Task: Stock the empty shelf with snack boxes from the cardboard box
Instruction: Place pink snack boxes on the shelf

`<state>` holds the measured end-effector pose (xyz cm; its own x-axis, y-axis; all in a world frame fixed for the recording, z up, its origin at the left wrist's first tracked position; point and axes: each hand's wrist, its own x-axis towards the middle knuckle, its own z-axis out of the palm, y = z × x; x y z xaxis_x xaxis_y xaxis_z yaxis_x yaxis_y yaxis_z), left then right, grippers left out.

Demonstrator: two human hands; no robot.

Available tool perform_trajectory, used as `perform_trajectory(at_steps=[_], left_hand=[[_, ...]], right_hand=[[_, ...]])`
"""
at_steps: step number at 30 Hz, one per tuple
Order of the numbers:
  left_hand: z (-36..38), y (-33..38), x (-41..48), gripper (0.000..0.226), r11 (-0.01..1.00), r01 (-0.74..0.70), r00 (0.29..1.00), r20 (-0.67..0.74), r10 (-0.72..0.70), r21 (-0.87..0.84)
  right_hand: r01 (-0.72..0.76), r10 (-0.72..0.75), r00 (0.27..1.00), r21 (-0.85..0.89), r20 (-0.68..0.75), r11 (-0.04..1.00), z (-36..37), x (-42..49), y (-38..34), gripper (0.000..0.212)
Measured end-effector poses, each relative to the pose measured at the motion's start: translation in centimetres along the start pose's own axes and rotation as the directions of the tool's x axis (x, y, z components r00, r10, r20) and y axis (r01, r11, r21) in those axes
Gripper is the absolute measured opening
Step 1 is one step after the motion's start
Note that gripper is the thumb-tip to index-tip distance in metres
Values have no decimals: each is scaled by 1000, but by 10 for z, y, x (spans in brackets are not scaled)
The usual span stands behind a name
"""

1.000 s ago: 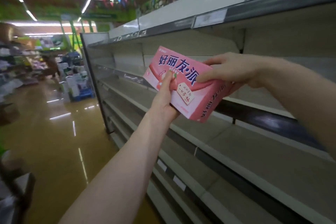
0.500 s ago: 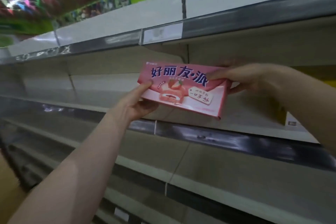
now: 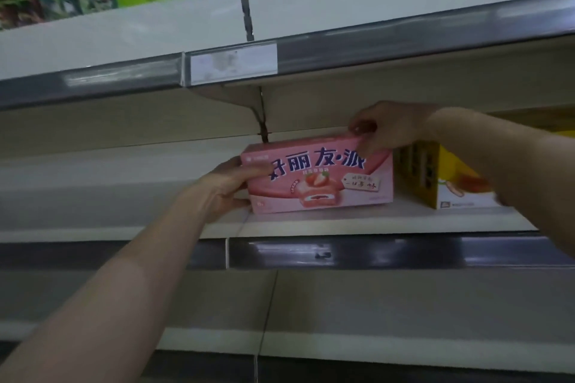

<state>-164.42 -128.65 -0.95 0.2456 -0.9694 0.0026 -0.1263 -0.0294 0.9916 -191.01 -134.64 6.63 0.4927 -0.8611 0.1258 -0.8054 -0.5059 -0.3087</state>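
Note:
A pink snack box with blue lettering and a strawberry cake picture stands upright on the white shelf, its front facing me. My left hand grips its left end, thumb on the front. My right hand holds its top right corner from above. Right beside it stands a yellow snack box, partly hidden by my right forearm. The cardboard box is out of view.
An upper shelf with a grey price rail and a blank label holder overhangs the boxes. A shelf bracket sits behind the pink box. More white shelves run below, and the same shelf stretches bare to the left.
The pink box moved from mid-air in front of the shelves down onto the shelf beside the yellow box. My view turned from the aisle to face the shelf.

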Motion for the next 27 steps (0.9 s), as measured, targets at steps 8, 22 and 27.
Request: perform_trajectory(at_steps=[8,22,27], left_hand=[[21,18,32,87,961,-154,988,22,153,229],[72,44,98,90,454,-240,963,149,226,858],[79,43,110,68,317,-242,948,154,277,917]], right_hand=[[-9,17,999,-154,46,988,-2,26,24,64],[-26,27,1000,-336,0,942,3,77,72,68],[-2,-1,1000,-408,-7,913,5,87,74,71]])
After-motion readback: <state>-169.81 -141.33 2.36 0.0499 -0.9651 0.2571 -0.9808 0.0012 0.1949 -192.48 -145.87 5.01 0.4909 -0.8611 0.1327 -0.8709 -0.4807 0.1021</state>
